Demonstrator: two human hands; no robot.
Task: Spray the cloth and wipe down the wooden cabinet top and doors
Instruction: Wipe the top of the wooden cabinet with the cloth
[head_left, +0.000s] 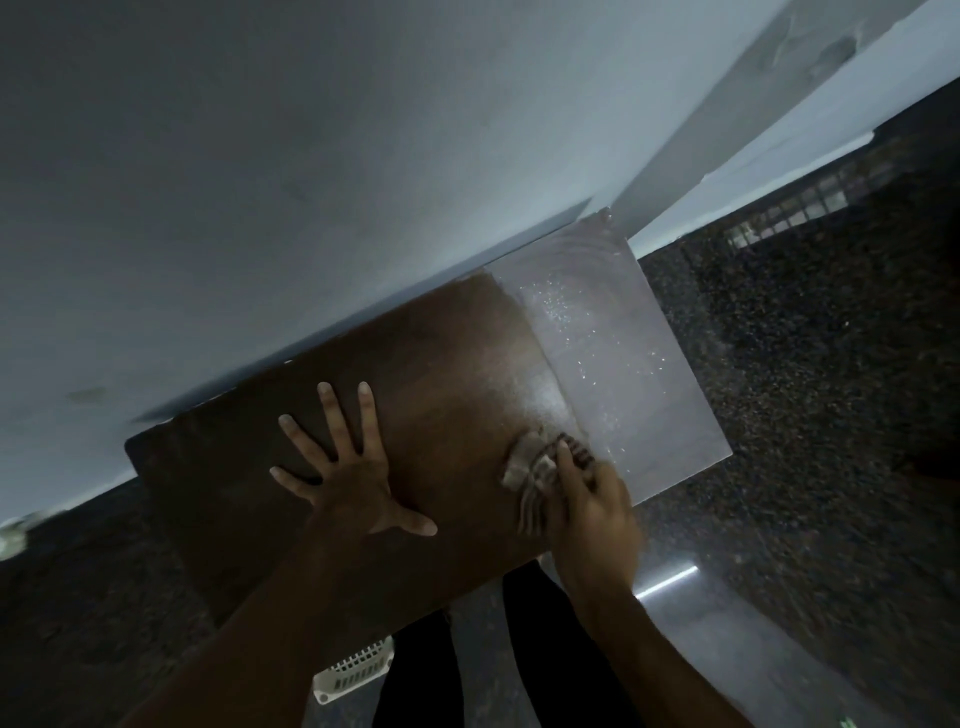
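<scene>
1. Left hand lies flat on the wooden cabinet top, fingers spread, holding nothing.
2. Right hand, blurred, appears to have its grip wrapped round the cloth, pressed onto the top where dark wood meets a paler speckled patch.

A: Where are we looking from?
B: Head-worn wide-angle, we face forward and steeply down, frame rolled.
A: How near?
B: Close over the cabinet top, wall beyond, floor right.
</scene>
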